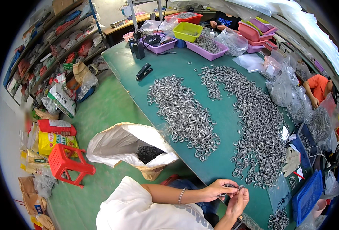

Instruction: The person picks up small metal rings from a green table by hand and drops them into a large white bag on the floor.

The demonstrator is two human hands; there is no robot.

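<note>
Both hands meet over the near edge of the green table (154, 101). My left hand (218, 188) is closed on small grey metal rings (228, 185), with a bracelet on that wrist. Close against it, my right hand (237, 201) pinches another grey ring (241, 187) at its fingertips. How many rings lie inside the fingers is hidden. Just beyond my hands spreads a large pile of loose rings (259, 134). A second ring pile (185, 115) lies to its left, and a small ring heap (278, 220) sits at the near right.
An open sack (112, 147) with dark small pieces inside stands left of the table. Farther left is a red stool (68, 163). A black stapler (144, 72), a purple bin (207, 53) and a blue basket (307, 197) rest on the table. Two other people sit across it.
</note>
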